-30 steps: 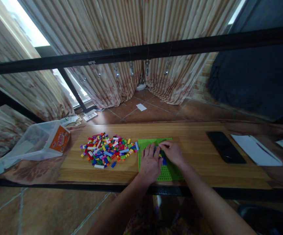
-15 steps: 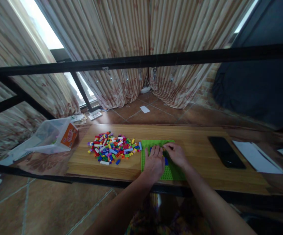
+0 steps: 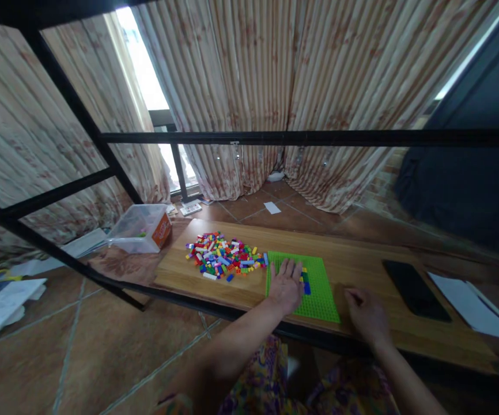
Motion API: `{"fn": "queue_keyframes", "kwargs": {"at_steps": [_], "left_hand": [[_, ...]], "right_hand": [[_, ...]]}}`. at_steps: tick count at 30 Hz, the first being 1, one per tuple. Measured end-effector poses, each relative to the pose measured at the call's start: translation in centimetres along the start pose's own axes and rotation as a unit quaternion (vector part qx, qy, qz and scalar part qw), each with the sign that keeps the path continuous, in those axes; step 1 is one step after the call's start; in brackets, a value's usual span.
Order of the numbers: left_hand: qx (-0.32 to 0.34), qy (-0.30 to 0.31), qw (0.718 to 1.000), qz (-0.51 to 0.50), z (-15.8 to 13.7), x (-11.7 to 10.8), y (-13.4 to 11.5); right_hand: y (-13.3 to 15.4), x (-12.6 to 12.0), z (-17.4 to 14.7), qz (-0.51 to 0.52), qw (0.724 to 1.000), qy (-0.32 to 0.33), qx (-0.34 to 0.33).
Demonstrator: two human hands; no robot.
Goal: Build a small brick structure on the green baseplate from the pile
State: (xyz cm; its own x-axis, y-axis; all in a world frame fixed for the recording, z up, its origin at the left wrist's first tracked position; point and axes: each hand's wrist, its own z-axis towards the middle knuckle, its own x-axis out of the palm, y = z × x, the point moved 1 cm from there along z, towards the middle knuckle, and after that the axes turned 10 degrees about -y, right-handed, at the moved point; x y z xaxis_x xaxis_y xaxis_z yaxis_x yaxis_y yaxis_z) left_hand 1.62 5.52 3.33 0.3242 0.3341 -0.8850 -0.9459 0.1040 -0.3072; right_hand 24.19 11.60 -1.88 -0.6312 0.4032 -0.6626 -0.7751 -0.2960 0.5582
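Observation:
My left hand (image 3: 286, 286) lies open with its fingers spread over the green baseplate (image 3: 321, 300), resting on its left half. Beside its fingertips, a small group of blue, green and yellow bricks (image 3: 306, 283) stands on the plate, partly covered by the hand. My right hand (image 3: 367, 314) is just off the plate's right edge, above the wooden table. Its fingers are curled in, and whatever they might hold is hidden. To the left of the plate, a pile of loose coloured bricks (image 3: 227, 255) is spread on the table.
A clear plastic bin (image 3: 139, 230) with an orange label sits beyond the table's left end. On the right lie a black phone-like slab (image 3: 416, 291) and white paper sheets (image 3: 476, 305). A black metal rail (image 3: 275, 138) crosses behind the wooden table (image 3: 357, 259).
My right hand has drawn back from the bricks on the baseplate to the right, off the plate. My left hand stays on the plate. The camera view has shifted and tilted.

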Motion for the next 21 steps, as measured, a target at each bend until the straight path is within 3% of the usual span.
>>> {"fn": "queue_keyframes", "kwargs": {"at_steps": [5,11,13,15,21], "left_hand": [[-0.042,-0.055,0.998,0.001,-1.8,-1.5,2.4],[-0.141,-0.154,0.977,0.048,-2.8,-5.1,10.0],[-0.146,-0.139,0.977,0.071,-2.0,-6.1,12.0],[-0.148,-0.078,0.980,0.108,-0.9,-6.7,13.2],[-0.129,0.001,0.984,0.125,1.8,-6.8,13.7]], "right_hand": [[-1.4,1.2,-1.1,-0.038,0.995,-0.047,-0.073],[-1.2,1.6,-1.4,-0.060,0.993,-0.070,-0.076],[-1.1,1.6,-1.4,-0.061,0.994,-0.064,-0.072],[-0.9,1.5,-1.4,-0.062,0.994,-0.062,-0.067],[-0.2,1.2,-1.5,-0.059,0.996,-0.053,-0.047]]}}
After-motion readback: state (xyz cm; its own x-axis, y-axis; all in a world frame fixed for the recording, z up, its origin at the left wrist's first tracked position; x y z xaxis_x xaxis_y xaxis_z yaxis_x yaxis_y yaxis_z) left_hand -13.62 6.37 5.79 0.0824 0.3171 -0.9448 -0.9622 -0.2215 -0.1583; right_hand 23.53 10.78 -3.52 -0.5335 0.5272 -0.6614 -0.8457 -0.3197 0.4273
